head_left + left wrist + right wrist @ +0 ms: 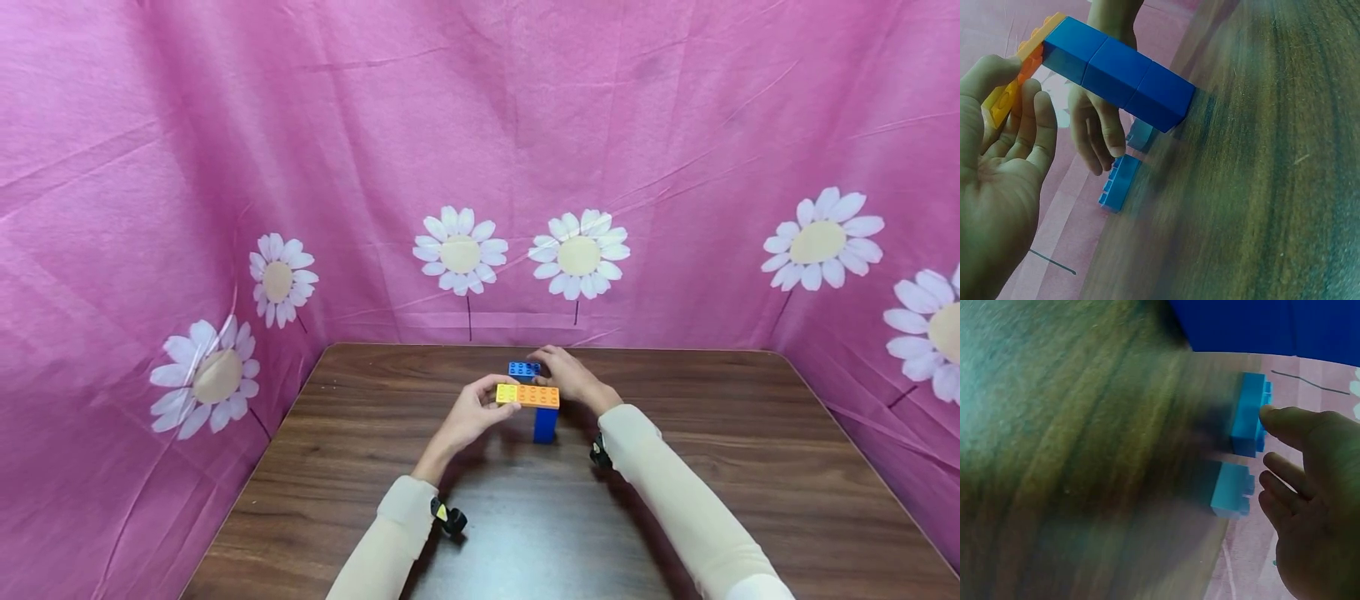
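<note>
Head view: left of the blue three-brick column [545, 426], left hand [471, 414] pinches yellow toy brick [507, 392], best kept level; beyond it, right hand [567, 376] loosely spread, empty.

Head POV high, fwd/down, 2 wrist POVs near, tilted, sharing blue stack [1119, 74]

Both arms [397, 533] reach forward, left grip [474, 410] pinching, right grip [570, 377] farther out with fingers loosely bent.

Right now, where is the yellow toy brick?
In the head view, the yellow toy brick sits just left of the orange brick, gripped by the left hand.
</note>
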Motion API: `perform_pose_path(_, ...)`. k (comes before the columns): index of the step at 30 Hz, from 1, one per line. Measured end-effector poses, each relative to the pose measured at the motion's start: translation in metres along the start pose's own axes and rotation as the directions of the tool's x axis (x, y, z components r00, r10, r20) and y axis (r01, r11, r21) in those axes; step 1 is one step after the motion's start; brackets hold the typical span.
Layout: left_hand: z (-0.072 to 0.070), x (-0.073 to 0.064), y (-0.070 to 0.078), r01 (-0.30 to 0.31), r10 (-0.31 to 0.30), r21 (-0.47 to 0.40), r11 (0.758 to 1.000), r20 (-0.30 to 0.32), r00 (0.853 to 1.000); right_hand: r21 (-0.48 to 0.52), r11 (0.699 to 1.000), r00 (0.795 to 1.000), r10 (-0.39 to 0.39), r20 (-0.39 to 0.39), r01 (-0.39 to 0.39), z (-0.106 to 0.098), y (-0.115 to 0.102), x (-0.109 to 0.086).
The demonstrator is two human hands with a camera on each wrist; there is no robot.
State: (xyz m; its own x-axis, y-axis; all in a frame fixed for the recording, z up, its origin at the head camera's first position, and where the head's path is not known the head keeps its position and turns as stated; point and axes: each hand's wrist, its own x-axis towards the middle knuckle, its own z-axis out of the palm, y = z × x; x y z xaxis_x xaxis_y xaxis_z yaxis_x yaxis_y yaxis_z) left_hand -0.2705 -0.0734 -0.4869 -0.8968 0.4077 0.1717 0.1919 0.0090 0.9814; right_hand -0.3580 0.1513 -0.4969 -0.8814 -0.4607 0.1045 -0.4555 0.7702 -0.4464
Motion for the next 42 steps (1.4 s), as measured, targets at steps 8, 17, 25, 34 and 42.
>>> perform_pose_path(8,-0.001,-0.001,0.001,0.014,-0.014,0.005,1.0,0.011,1.0,-0.076,0.997,0.999,-0.032,0.001,0.032,0.008,0.003,-0.001)
perform_pose_path(17,-0.001,-0.001,0.0,0.013,-0.012,-0.026,1.0,0.03,0.999,-0.085,0.996,0.999,-0.026,-0.028,0.024,0.013,0.003,-0.001)
perform_pose_path(25,-0.001,0.0,0.001,0.026,-0.024,-0.06,0.998,0.029,0.999,-0.1,0.995,0.999,-0.026,-0.022,0.024,0.012,0.003,-0.003)
perform_pose_path(34,0.0,0.0,0.003,0.029,-0.028,-0.076,0.997,0.024,0.999,-0.077,0.995,0.997,-0.067,-0.032,0.065,0.01,0.005,-0.009)
perform_pose_path(42,0.001,-0.001,0.005,0.024,-0.022,-0.091,0.996,0.023,0.999,-0.071,0.995,0.997,-0.071,-0.038,0.068,0.003,0.002,-0.014)
